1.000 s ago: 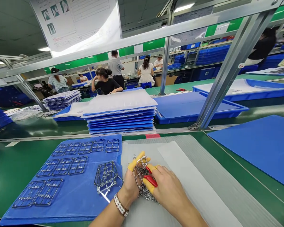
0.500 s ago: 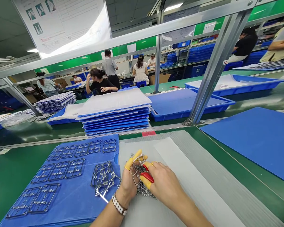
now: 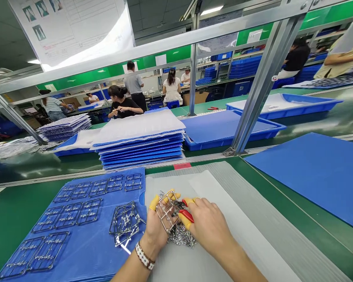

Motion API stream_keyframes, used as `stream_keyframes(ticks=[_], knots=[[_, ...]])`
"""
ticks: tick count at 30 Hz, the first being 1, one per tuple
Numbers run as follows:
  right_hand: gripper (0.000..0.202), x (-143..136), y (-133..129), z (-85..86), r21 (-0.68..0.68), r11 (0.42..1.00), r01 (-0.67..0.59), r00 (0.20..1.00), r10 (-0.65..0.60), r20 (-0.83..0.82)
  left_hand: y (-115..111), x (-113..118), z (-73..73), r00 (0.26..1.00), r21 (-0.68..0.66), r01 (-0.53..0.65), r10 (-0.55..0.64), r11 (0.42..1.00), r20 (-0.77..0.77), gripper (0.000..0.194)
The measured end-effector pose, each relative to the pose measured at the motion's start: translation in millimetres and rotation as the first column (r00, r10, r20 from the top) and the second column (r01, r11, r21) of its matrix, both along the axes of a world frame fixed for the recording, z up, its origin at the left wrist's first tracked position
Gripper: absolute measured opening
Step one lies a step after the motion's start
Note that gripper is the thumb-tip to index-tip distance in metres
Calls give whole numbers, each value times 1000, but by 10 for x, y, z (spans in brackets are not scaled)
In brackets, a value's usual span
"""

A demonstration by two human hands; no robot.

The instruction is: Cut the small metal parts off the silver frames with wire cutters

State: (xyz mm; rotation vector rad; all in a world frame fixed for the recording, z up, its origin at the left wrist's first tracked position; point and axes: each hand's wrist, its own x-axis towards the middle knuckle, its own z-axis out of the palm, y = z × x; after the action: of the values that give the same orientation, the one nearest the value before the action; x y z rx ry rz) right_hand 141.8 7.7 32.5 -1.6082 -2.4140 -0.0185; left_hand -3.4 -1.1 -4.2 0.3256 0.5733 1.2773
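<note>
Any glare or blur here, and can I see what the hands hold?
Head view: glare whitens part of the hanging sheet; head view: the metal frame in the left hand shows fairly sharply; head view: the right hand hides part of the red-handled tool; head view: links in the chain pile blend.

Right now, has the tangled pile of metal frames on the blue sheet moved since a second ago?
No, no shift either way: the pile lies at the same spot beside the blue sheet's notched edge.
</note>
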Motion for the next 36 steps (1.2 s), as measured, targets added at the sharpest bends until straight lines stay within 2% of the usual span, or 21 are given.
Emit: stream_keyframes(ticks=[7,15,24,30,36], knots=[[16,16,109,-90,-45,999,11,1000,-10,11,-13,-3,9,999,11,35,-35,999,37,44],[21,6,113,-74,-81,997,-7,1000,6,-12,-15,3,43,1000,-2,18,-18,1000,-24,48],[14,-30,81,-55,2,1000,13,999,-13,38,-16,15,-4,989,38,-48,53,998,-136,44],[14,40,19,-71,34,999,7,999,-8,31,-8,-13,60,1000,-13,7,-8,1000,-4,46],[12,69,-28,-165,-35,999,4,1000,-4,17,14,-64,80,998,-14,-45,46,999,53,46]])
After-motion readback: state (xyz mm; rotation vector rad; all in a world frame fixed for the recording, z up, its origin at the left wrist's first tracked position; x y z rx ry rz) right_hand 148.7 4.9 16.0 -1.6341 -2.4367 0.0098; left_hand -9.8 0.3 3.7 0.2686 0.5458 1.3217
